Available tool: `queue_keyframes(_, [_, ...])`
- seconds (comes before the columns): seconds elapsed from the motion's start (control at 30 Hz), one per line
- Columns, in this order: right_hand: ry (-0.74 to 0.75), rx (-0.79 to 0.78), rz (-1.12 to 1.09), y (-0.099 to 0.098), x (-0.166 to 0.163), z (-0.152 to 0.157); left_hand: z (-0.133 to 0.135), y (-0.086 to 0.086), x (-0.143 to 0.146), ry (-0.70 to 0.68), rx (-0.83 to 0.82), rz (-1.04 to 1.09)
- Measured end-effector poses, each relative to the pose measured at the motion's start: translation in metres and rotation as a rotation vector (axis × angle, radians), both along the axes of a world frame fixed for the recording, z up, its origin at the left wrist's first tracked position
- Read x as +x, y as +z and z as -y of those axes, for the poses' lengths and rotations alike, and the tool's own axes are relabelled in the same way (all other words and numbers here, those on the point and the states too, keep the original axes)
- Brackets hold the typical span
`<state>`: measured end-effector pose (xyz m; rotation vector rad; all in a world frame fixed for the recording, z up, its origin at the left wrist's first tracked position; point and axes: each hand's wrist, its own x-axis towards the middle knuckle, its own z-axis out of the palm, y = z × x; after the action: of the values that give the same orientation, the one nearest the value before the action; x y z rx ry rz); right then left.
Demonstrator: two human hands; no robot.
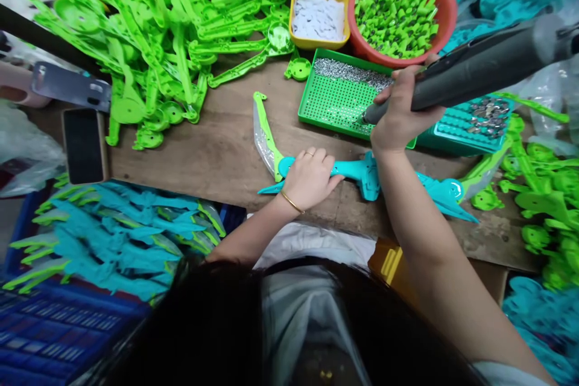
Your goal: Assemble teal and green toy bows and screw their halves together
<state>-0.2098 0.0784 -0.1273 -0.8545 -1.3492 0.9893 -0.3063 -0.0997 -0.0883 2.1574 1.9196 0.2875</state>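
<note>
My left hand [311,177] presses down on a teal and green plastic toy pickaxe [366,176] that lies across the wooden table, fingers curled over its handle. My right hand [398,113] grips a grey electric screwdriver [474,66], its tip lowered onto the green perforated tray [337,99] that holds small silver screws along its far edge. Both forearms reach in from the bottom of the view.
A big heap of green plastic parts [163,36] fills the far left. A yellow tub [320,15] of white bits and a red bowl [402,9] of green pieces stand behind the tray. A phone [84,146] lies at left; finished toys [117,235] fill a blue crate.
</note>
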Motion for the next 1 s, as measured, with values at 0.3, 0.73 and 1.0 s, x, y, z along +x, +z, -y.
queue_keyframes(0.3, [-0.302,0.132,0.048,0.022,-0.011,0.017,-0.001,0.001,0.002,-0.006,-0.040,-0.007])
queue_keyframes(0.73, [-0.153,0.187,-0.094,0.088,0.032,0.083,0.002,0.015,0.017,-0.056,0.005,0.077])
queue_keyframes(1.0, [-0.123,0.140,-0.048,0.060,0.036,0.094,-0.004,0.003,0.040,-0.037,-0.049,0.027])
